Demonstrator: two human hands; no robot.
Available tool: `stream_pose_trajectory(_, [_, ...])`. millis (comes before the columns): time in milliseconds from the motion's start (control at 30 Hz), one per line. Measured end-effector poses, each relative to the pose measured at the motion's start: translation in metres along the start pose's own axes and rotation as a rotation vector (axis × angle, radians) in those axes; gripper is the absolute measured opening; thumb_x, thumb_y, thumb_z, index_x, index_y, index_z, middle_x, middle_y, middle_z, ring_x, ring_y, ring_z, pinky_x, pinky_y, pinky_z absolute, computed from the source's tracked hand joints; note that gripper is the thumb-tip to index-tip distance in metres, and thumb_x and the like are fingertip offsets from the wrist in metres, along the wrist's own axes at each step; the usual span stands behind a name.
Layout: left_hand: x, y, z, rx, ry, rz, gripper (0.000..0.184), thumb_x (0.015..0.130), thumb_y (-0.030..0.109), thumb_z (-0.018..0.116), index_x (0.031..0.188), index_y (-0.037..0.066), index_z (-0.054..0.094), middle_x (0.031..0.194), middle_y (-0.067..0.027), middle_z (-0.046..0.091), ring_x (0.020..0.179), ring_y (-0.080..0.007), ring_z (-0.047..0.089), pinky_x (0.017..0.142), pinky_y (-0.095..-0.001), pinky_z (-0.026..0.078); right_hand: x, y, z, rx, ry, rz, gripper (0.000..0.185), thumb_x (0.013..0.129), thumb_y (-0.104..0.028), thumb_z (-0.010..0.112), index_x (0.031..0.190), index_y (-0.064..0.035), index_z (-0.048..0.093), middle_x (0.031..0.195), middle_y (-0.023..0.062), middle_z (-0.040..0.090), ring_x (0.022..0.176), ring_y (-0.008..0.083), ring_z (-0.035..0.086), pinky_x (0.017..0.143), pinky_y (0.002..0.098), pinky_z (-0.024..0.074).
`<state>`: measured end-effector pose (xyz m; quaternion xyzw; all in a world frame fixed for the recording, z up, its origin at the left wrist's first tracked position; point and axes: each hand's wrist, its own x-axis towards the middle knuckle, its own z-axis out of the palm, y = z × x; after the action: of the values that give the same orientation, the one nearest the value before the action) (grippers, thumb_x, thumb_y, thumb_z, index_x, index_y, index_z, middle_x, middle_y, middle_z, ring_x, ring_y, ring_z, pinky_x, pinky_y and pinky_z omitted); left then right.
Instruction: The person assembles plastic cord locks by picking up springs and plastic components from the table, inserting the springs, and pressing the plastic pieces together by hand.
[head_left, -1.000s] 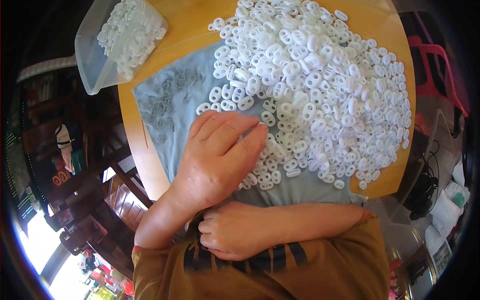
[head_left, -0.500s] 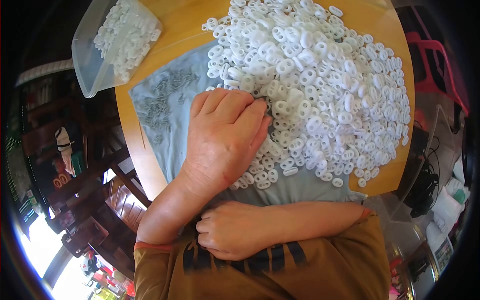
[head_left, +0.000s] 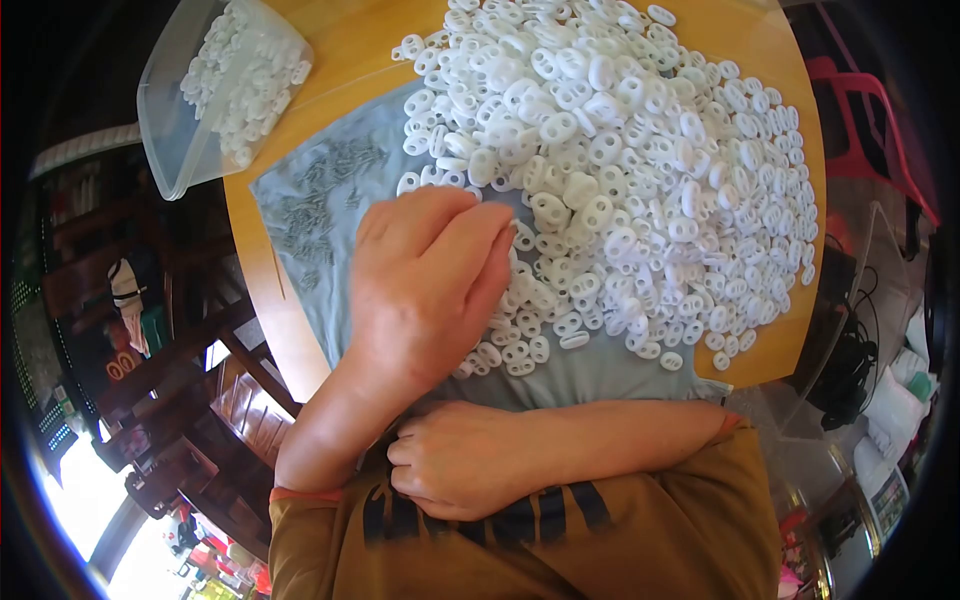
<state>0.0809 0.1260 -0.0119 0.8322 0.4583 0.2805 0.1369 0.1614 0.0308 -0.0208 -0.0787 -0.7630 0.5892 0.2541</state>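
Note:
A large heap of white plastic two-hole pieces (head_left: pixel 640 200), oval and button-like, covers the table. My left hand (head_left: pixel 430 275) is at the heap's left edge with its fingers curled down. Its fingertips, and anything they hold, are hidden beneath the hand. Several white pieces lie just past its knuckles and beside its thumb. Resting against my shirt (head_left: pixel 620 520) near the table's front edge is my right hand (head_left: pixel 460 460), its fingers loosely curled and nothing visible in it. Under the heap lies a grey cloth (head_left: pixel 335 255), with a patch of small dark bits (head_left: pixel 325 195) at its left.
A clear plastic tub (head_left: pixel 165 150) holding more white pieces stands at the table's far left corner. The wooden table (head_left: pixel 340 50) shows around the cloth. Beyond its right side are a red chair (head_left: pixel 890 95) and black cables (head_left: pixel 845 385).
My left hand has drawn back a little to the left from the heap, uncovering pieces near its fingers. The whole view has shifted slightly. My right hand stays at my shirt.

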Motion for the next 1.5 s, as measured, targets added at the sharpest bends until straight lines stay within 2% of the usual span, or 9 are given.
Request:
stream_pose_trajectory(167, [-0.023,0.021,-0.031,-0.486,-0.174,-0.449,0.017,0.074,-0.006,0.063,0.088,0.002,0.064,0.081,-0.0101,0.064,0.069,-0.0201,0.062,0.06,-0.0283,0.048,0.001,0.0,-0.002,0.083,0.014,-0.001,0.015,0.071,-0.013,0.056,0.066,-0.0005,0.061,0.066,0.0163,0.058,0.063,0.0327,0.059,0.056,0.0432,0.0463])
stream_pose_trajectory(200, [-0.029,0.022,-0.039,-0.621,-0.27,-0.577,0.018,0.079,-0.009,0.057,0.093,0.0,0.064,0.088,-0.0104,0.065,0.072,-0.0144,0.063,0.063,-0.0237,0.049,0.001,0.0,-0.001,0.088,0.02,-0.004,0.015,0.072,-0.013,0.056,0.066,-0.0004,0.061,0.066,0.0164,0.058,0.063,0.0325,0.058,0.056,0.0432,0.0459])
stream_pose_trajectory(300, [-0.045,0.03,-0.047,-0.96,-0.262,-0.792,0.018,0.082,-0.008,0.053,0.096,-0.001,0.062,0.093,-0.0095,0.065,0.075,-0.0128,0.063,0.067,-0.0231,0.051,0.001,-0.001,-0.003,0.136,0.027,0.03,0.015,0.073,-0.012,0.057,0.066,-0.0001,0.061,0.065,0.0163,0.057,0.061,0.0318,0.058,0.055,0.0425,0.0451])
stream_pose_trajectory(433, [-0.066,0.028,-0.06,-1.202,-0.288,-0.901,0.016,0.085,-0.007,0.051,0.098,-0.002,0.057,0.096,-0.0119,0.064,0.074,-0.0107,0.061,0.065,-0.0215,0.05,-0.003,0.001,0.006,0.15,0.087,0.022,0.016,0.076,-0.012,0.056,0.064,-0.0024,0.057,0.064,0.0125,0.055,0.061,0.0275,0.055,0.056,0.0392,0.0438])
stream_pose_trajectory(633, [-0.088,0.019,-0.061,-1.242,-0.186,-0.948,0.016,0.085,-0.007,0.052,0.099,0.0,0.057,0.091,-0.0074,0.06,0.07,-0.0067,0.056,0.061,-0.0192,0.046,0.001,0.001,0.005,0.084,0.027,0.023,0.018,0.078,-0.015,0.059,0.065,-0.0033,0.057,0.066,0.0106,0.056,0.062,0.027,0.056,0.056,0.0385,0.0435])
stream_pose_trajectory(867, [-0.104,0.018,-0.062,-1.133,-0.182,-0.865,0.021,0.083,-0.003,0.057,0.104,0.0,0.059,0.092,-0.0035,0.058,0.081,-0.0077,0.055,0.072,-0.0221,0.045,0.004,0.002,0.004,0.066,-0.062,0.034,0.017,0.078,-0.019,0.06,0.069,-0.0046,0.058,0.066,0.0102,0.057,0.061,0.0275,0.055,0.058,0.0401,0.043])
stream_pose_trajectory(1033, [-0.119,0.019,-0.064,-1.179,-0.069,-0.862,0.021,0.084,-0.003,0.057,0.104,0.0,0.058,0.092,-0.002,0.058,0.081,-0.0062,0.054,0.072,-0.0215,0.045,0.01,0.0,0.0,0.111,-0.218,0.138,0.018,0.078,-0.021,0.058,0.07,-0.0045,0.058,0.069,0.0106,0.057,0.064,0.0286,0.055,0.059,0.0415,0.0432])
stream_pose_trajectory(1133, [-0.129,0.016,-0.067,-1.184,-0.019,-0.877,0.02,0.085,-0.002,0.057,0.104,0.001,0.058,0.091,-0.0009,0.058,0.08,-0.0048,0.053,0.07,-0.0201,0.044,0.01,0.002,0.004,0.116,-0.166,0.108,0.017,0.079,-0.021,0.058,0.072,-0.0051,0.058,0.072,0.0097,0.056,0.068,0.028,0.054,0.061,0.0412,0.0431])
stream_pose_trajectory(1500, [-0.159,-0.003,-0.067,-1.235,0.214,-0.925,0.017,0.087,0.002,0.056,0.104,0.003,0.057,0.087,-0.0001,0.059,0.076,-0.0033,0.054,0.06,-0.0171,0.043,0.018,-0.037,-0.035,-0.378,-0.109,0.203,0.01,0.073,-0.012,0.068,0.08,-0.0072,0.062,0.073,0.0047,0.057,0.068,0.0232,0.056,0.059,0.0354,0.0447])
